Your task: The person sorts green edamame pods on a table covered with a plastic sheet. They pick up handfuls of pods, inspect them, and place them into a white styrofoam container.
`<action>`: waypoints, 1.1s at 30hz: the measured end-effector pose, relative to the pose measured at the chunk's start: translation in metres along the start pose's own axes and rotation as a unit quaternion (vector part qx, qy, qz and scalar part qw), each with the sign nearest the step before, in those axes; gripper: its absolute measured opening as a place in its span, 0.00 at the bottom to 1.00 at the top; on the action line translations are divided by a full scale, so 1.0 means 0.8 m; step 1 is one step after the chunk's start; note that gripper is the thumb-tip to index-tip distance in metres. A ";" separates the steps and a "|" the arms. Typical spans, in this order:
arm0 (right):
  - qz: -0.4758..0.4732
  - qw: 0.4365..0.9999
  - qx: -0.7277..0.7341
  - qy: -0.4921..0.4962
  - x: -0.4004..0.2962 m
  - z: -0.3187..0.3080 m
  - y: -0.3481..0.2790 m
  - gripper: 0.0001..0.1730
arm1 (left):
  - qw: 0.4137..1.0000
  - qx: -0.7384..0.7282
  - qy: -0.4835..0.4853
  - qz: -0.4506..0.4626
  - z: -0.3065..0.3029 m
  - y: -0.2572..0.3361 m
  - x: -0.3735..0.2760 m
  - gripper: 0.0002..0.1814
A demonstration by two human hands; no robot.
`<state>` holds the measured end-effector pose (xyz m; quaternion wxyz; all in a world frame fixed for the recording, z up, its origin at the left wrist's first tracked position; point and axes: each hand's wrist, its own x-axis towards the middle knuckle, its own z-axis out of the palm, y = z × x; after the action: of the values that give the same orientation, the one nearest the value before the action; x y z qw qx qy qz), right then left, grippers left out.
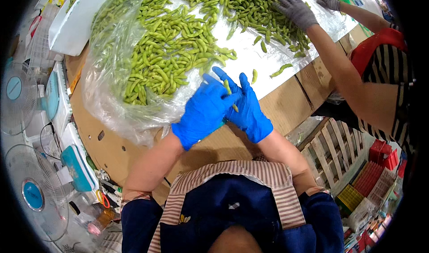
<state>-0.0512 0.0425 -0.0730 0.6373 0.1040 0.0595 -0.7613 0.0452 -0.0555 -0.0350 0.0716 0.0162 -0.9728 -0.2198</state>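
Note:
My left hand (206,109), in a blue glove, overlaps my right hand (248,110) at the near edge of the pod pile. A green edamame pod (227,86) is pinched at the fingers of my left hand, against the right palm. A pod tip (235,108) shows below the left thumb; whether it belongs to the same pod is unclear. My right hand, gloved alike, has extended fingers, partly hidden behind the left. Many loose edamame pods (164,62) lie just beyond, over a shiny white sheet (241,62). Two single pods (254,76) (281,70) lie right of my hands.
A clear plastic bag (107,82) bunches along the pile's left side on the wooden table (100,119). Grey-gloved hands of a co-worker (298,12) touch pods at the upper right. Left stand a foam box (75,22) and fans (33,194); a wooden pallet (330,149) stands lower right.

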 end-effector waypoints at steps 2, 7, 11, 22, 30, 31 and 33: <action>0.007 1.000 -0.016 -0.006 0.001 -0.006 0.001 0.35 | 0.999 -0.031 0.010 -0.043 0.012 -0.008 -0.004 0.14; 0.012 0.996 -0.083 -0.001 -0.004 -0.017 -0.006 0.32 | 0.744 -0.561 0.231 -0.280 0.000 -0.022 -0.009 0.06; -0.002 0.987 -0.158 0.010 -0.011 -0.008 -0.002 0.29 | 0.676 -0.622 0.224 -0.324 0.004 -0.041 -0.024 0.06; -0.049 0.866 -0.480 0.135 -0.021 -0.022 0.009 0.18 | 0.595 -0.682 0.273 -0.326 0.028 -0.026 -0.022 0.05; -0.252 0.795 -0.513 0.202 -0.036 0.011 -0.072 0.32 | 0.759 -0.506 0.287 -0.293 -0.003 -0.028 -0.020 0.05; -0.232 0.817 -0.490 0.198 -0.035 0.013 -0.069 0.32 | 0.775 -0.492 0.270 -0.290 0.003 -0.018 -0.019 0.06; -0.189 0.855 -0.442 0.193 -0.040 0.014 -0.054 0.31 | 0.901 -0.320 0.194 -0.218 0.007 -0.009 -0.011 0.08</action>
<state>-0.0888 0.0788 -0.0566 0.4357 -0.0573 0.5300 -0.7253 0.0528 -0.0588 -0.0440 0.2109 0.2470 -0.7889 -0.5218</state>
